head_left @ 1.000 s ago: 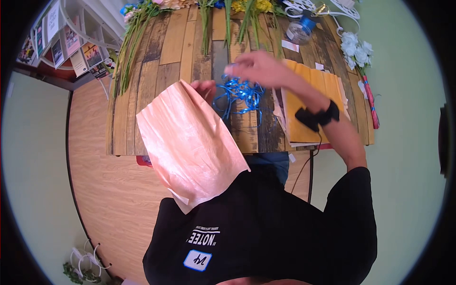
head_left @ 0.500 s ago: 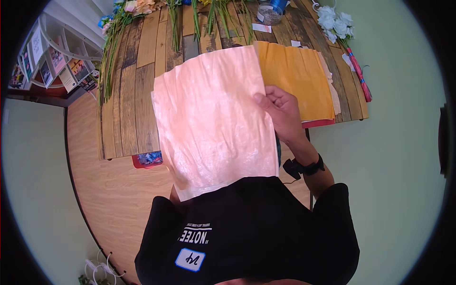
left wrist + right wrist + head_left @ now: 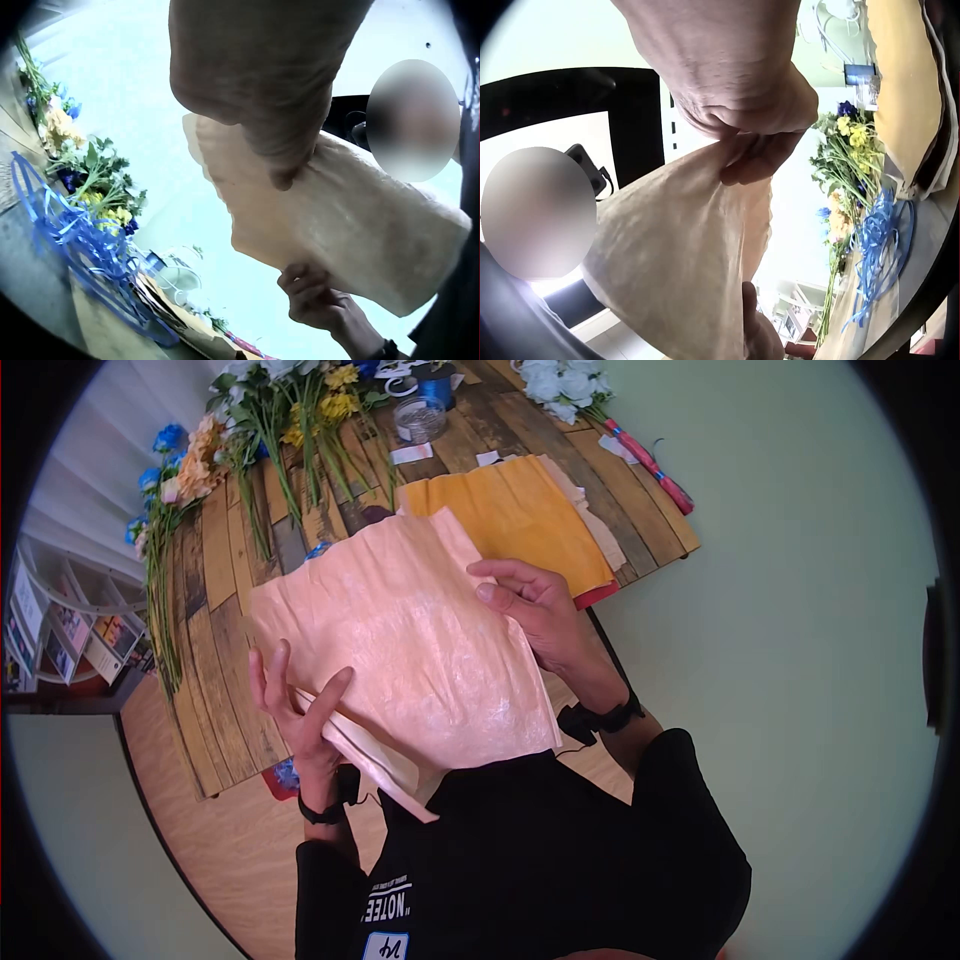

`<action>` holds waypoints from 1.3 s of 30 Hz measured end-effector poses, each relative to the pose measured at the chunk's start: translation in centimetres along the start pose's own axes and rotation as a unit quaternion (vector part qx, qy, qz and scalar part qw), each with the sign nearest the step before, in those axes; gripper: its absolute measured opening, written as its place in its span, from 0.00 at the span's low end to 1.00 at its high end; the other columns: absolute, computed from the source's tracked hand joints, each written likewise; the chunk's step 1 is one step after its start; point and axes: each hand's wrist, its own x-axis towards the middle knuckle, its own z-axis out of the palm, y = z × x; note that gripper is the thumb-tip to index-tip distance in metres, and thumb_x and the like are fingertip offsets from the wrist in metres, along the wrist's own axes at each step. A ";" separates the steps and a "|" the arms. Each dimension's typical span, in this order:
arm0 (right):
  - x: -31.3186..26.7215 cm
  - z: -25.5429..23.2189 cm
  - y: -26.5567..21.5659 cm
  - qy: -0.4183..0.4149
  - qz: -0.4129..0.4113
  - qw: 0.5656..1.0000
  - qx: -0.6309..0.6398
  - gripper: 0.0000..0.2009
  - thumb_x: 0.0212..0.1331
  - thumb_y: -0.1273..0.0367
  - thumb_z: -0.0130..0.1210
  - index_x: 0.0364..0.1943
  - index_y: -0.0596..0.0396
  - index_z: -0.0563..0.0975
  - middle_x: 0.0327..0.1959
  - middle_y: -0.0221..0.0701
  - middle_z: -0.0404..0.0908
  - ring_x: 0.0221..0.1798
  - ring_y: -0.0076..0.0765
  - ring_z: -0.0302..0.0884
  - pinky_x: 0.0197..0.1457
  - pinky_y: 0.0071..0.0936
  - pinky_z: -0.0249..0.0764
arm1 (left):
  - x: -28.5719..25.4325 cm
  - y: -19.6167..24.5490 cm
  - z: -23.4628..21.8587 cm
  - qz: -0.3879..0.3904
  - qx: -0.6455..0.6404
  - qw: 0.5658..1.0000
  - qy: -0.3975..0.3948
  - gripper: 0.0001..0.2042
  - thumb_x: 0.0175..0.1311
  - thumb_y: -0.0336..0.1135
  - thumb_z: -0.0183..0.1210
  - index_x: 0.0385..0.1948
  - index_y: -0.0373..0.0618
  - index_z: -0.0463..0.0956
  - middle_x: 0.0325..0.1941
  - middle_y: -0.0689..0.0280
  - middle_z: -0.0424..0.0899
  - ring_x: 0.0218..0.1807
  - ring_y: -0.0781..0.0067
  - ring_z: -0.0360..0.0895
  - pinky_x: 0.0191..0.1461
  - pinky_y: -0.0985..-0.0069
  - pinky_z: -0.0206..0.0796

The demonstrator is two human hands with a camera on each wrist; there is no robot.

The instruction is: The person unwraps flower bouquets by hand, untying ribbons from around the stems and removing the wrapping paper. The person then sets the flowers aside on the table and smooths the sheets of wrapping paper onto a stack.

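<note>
A creased, shiny pink sheet of wrapping paper (image 3: 430,640) is held up in front of the chest, over the table's near edge. My left hand (image 3: 300,710) grips its left side, where the edge is folded over between thumb and fingers. On the opposite side, my right hand (image 3: 545,615) pinches the edge, thumb on the near face. In the right wrist view the sheet (image 3: 682,247) bends between both hands. A tangle of blue ribbon (image 3: 90,255) lies on the table behind the sheet, mostly hidden in the head view.
Orange wrapping paper (image 3: 510,520) lies stacked on other sheets at the table's right. Flower stems (image 3: 300,460) line the far side, beside a clear jar (image 3: 420,422). White flowers (image 3: 565,388) with a red-wrapped handle (image 3: 650,465) lie at the right edge.
My right hand came from over the blue ribbon to the sheet's right edge. The sheet spread wider, and my left hand came into view at its left edge. The head view has turned.
</note>
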 end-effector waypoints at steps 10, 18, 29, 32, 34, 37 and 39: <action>-4.1 -7.8 -2.7 -0.137 0.061 0.986 0.079 0.22 0.67 0.73 0.59 0.64 0.63 0.73 0.62 0.35 0.77 0.59 0.23 0.76 0.60 0.24 0.73 | 5.6 2.1 4.1 -0.250 -0.389 0.867 -0.185 0.08 0.60 0.25 0.62 0.40 0.38 0.83 0.34 0.62 0.86 0.38 0.72 0.82 0.53 0.76 0.71; -4.7 -12.1 -2.2 -0.030 0.056 0.995 -0.076 0.16 0.66 0.76 0.58 0.58 0.61 0.78 0.62 0.35 0.76 0.58 0.25 0.77 0.60 0.25 0.74 | 5.1 1.6 10.8 -0.354 -0.491 0.726 -0.327 0.09 0.68 0.28 0.62 0.44 0.32 0.83 0.41 0.71 0.87 0.40 0.86 0.79 0.44 0.80 0.72; 1.0 -13.6 -3.6 0.217 -0.068 0.947 -0.228 0.08 0.70 0.71 0.59 0.40 0.63 0.83 0.35 0.25 0.84 0.36 0.14 0.76 0.41 0.15 0.72 | 7.7 4.7 17.1 -0.451 -0.577 0.654 -0.191 0.18 0.67 0.34 0.66 0.51 0.30 0.77 0.46 0.63 0.86 0.44 0.79 0.81 0.49 0.78 0.74; 4.5 -15.5 -3.4 0.198 -0.069 0.952 -0.222 0.09 0.70 0.69 0.58 0.39 0.63 0.83 0.32 0.26 0.85 0.32 0.15 0.78 0.36 0.15 0.72 | 7.5 4.2 18.9 -0.466 -0.585 0.648 -0.145 0.20 0.66 0.30 0.67 0.55 0.31 0.71 0.46 0.62 0.85 0.44 0.77 0.82 0.49 0.78 0.75; 6.5 -17.2 -2.3 0.195 -0.069 0.958 -0.200 0.09 0.70 0.69 0.58 0.38 0.63 0.82 0.32 0.27 0.86 0.32 0.16 0.78 0.36 0.16 0.73 | 6.9 3.9 20.1 -0.476 -0.562 0.663 -0.132 0.24 0.66 0.26 0.65 0.60 0.33 0.66 0.44 0.59 0.85 0.44 0.76 0.83 0.48 0.77 0.75; 8.9 -20.1 -0.1 0.207 -0.016 0.928 -0.311 0.09 0.67 0.70 0.60 0.37 0.64 0.82 0.31 0.31 0.87 0.31 0.18 0.80 0.35 0.20 0.74 | 5.9 3.5 21.4 -0.464 -0.450 0.748 -0.151 0.27 0.64 0.25 0.65 0.63 0.34 0.64 0.41 0.57 0.85 0.43 0.73 0.83 0.46 0.75 0.75; 9.5 -21.4 1.1 0.198 -0.012 0.895 -0.400 0.09 0.64 0.70 0.62 0.37 0.66 0.81 0.30 0.34 0.87 0.30 0.21 0.80 0.34 0.23 0.75 | 5.0 2.6 22.6 -0.445 -0.408 0.781 -0.161 0.30 0.62 0.24 0.65 0.66 0.34 0.61 0.40 0.54 0.84 0.41 0.66 0.84 0.46 0.70 0.75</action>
